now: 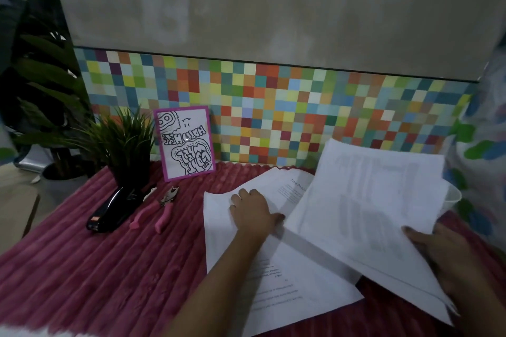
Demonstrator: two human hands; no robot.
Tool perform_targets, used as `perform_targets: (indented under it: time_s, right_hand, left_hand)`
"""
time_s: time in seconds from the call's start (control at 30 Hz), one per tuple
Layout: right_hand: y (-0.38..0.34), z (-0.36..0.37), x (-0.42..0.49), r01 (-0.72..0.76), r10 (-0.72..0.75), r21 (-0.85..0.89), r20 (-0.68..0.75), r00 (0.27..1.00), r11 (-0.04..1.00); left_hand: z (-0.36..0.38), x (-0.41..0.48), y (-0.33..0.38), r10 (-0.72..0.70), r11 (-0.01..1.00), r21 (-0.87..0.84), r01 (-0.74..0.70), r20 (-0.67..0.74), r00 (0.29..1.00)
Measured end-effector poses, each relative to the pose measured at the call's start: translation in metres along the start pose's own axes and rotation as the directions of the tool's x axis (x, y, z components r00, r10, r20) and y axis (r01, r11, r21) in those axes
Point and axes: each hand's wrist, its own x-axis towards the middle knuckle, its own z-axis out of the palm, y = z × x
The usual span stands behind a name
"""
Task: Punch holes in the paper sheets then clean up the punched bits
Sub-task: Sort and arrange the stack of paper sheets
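A printed white sheet [273,290] lies flat on the ribbed pink cloth [109,268]. My left hand [253,210] rests palm down on its upper part, fingers spread, with the thumb at the edge of the raised stack. My right hand [443,260] grips a stack of white paper sheets [364,216] by its near right corner and holds it lifted and tilted above the flat sheet. A pink-handled hole punch plier [161,208] lies left of the papers, untouched.
A black stapler [112,210] lies left of the punch. Behind them stand a small potted plant [128,150] and a pink-framed drawing [184,142] against the coloured tile wall. A clear plastic cup [451,197] peeks out behind the lifted stack at right.
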Motion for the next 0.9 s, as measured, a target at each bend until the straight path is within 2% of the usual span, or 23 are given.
perform_targets:
  time_s: [0.13,0.23,0.3,0.37,0.43,0.47,0.53,0.57,0.67,0.8,0.9]
  right_hand:
    - [0.008,0.011,0.004,0.022,-0.02,-0.134,0.013,1.0,0.991]
    - [0.004,0.018,0.013,0.055,-0.027,-0.253,0.112,0.993,0.966]
    - [0.0,0.026,0.02,0.065,-0.008,-0.336,0.168,0.986,0.94]
    - [0.0,0.035,0.028,0.098,-0.015,-0.423,0.196,0.98,0.901]
    - [0.002,0.043,0.031,0.128,-0.025,-0.482,0.215,0.976,0.866]
    - [0.004,0.046,0.033,0.137,-0.029,-0.493,0.22,0.975,0.859]
    - [0.007,0.049,0.035,0.145,-0.022,-0.51,0.24,0.971,0.848]
    - [0.008,0.05,0.035,0.157,-0.026,-0.516,0.252,0.967,0.842]
    - [0.014,0.05,0.033,0.186,-0.066,-0.478,0.256,0.964,0.858]
    - [0.022,0.047,0.026,0.173,-0.115,-0.258,0.225,0.968,0.951]
    - [0.022,0.044,0.022,0.132,-0.117,-0.052,0.236,0.965,0.99]
  left_hand:
    - [-0.011,0.016,-0.005,-0.029,1.0,0.012,0.027,0.277,0.96]
    - [-0.018,0.022,-0.019,0.085,0.996,-0.017,-0.085,0.389,0.917]
    - [-0.017,0.016,-0.025,0.081,0.995,-0.085,-0.057,0.315,0.946]
    - [-0.015,0.002,-0.025,-0.041,0.99,-0.129,0.063,0.166,0.985]
    - [-0.013,-0.011,-0.02,-0.144,0.963,-0.221,0.155,0.067,0.987]
    - [-0.01,-0.014,-0.019,-0.178,0.925,-0.33,0.188,0.06,0.982]
    - [-0.007,-0.012,-0.016,-0.243,0.767,-0.586,0.262,0.113,0.963]
    - [-0.005,-0.01,-0.015,-0.256,0.696,-0.66,0.284,0.141,0.956]
    - [0.002,-0.018,-0.006,-0.22,0.593,-0.779,0.203,0.086,0.972]
    - [0.004,-0.036,0.012,-0.144,0.514,-0.858,0.003,-0.083,0.986]
    - [-0.003,-0.036,0.018,-0.18,0.329,-0.94,0.091,0.032,0.983]
